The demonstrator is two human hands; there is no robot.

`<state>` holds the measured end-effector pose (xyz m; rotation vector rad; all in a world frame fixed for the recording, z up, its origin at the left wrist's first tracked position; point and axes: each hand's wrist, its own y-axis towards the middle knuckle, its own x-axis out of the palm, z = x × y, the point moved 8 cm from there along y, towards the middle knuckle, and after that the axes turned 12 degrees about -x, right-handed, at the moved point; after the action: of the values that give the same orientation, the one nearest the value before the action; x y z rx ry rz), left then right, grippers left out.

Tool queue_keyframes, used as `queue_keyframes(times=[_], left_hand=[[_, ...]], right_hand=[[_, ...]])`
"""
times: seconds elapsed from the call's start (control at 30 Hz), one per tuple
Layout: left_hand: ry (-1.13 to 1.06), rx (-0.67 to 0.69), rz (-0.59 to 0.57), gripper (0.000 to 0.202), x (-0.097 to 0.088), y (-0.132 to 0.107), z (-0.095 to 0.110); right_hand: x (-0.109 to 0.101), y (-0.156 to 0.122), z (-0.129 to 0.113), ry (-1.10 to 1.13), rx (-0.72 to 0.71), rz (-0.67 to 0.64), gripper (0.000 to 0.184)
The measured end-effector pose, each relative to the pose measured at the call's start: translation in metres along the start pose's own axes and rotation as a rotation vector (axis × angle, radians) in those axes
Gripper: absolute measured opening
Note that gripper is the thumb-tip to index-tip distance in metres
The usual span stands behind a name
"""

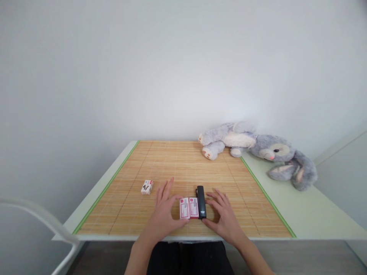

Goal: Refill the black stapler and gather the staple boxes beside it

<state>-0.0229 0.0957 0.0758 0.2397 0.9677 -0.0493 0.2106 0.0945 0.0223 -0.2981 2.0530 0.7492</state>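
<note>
Two small white boxes with pink-red print lie side by side near the table's front edge, a left box (184, 208) and a right box (194, 207). Against the right box lies a black stapler (201, 202), lengthwise away from me. My left hand (164, 214) has its thumb at the near end of the left box and its forefinger at the far corner, the other fingers spread. At the stapler's near end is the thumb of my right hand (223, 215), with the forefinger by its right side. Both hands rest low over the mat.
A small white box with a dark picture (146, 187) lies on the bamboo mat (172, 160) to the left. A grey plush rabbit (243, 140) lies along the back right, partly on the white table (309, 214). A white curved bar (40, 215) crosses the lower left.
</note>
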Motion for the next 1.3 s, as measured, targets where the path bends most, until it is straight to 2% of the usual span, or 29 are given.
queue_keyframes(times=[0.1,0.27,0.67,0.73,0.8,0.87,0.93,1.0,1.07,1.1,1.13,1.2,1.3], left_hand=[[-0.013,0.022,-0.06,0.053,0.01,0.009,0.012],[-0.002,0.039,-0.118,0.052,0.019,0.015,0.02],[-0.08,0.072,-0.118,0.052,0.025,0.018,0.033],[-0.09,0.074,-0.118,0.057,0.027,0.017,0.032],[-0.113,0.063,-0.114,0.074,0.027,0.016,0.027],[-0.136,0.013,-0.058,0.09,0.021,0.017,0.012],[-0.135,-0.106,0.093,0.074,0.002,0.019,-0.017],[-0.109,-0.282,0.312,0.041,-0.026,0.018,-0.058],[-0.079,-0.454,0.464,0.049,-0.049,0.014,-0.1],[-0.023,-0.617,0.578,0.051,-0.062,0.007,-0.124],[0.024,-0.737,0.619,0.053,-0.069,0.002,-0.144],[0.065,-0.867,0.586,0.053,-0.072,0.001,-0.17],[0.051,-0.85,0.461,0.049,-0.059,0.014,-0.178]], right_hand=[[-0.001,0.001,-0.001,0.005,-0.001,0.005,0.048],[-0.001,0.001,-0.002,0.021,0.006,0.009,0.048],[0.001,0.0,-0.001,0.018,0.007,-0.016,0.049],[0.001,0.001,-0.001,0.022,-0.002,-0.005,0.05],[0.0,0.001,-0.001,0.025,-0.008,0.009,0.05],[0.0,0.001,-0.001,0.027,-0.006,0.016,0.05],[0.001,0.001,-0.001,0.026,0.0,0.013,0.05],[0.001,0.0,0.0,0.02,0.012,0.011,0.051],[0.001,0.0,0.0,0.015,0.018,0.009,0.053],[0.002,0.0,0.0,0.013,0.02,0.007,0.054],[0.002,0.0,0.001,0.009,0.021,0.004,0.057],[0.005,-0.001,0.002,-0.002,0.023,-0.007,0.063],[0.007,-0.001,0.003,-0.02,0.024,-0.023,0.071]])
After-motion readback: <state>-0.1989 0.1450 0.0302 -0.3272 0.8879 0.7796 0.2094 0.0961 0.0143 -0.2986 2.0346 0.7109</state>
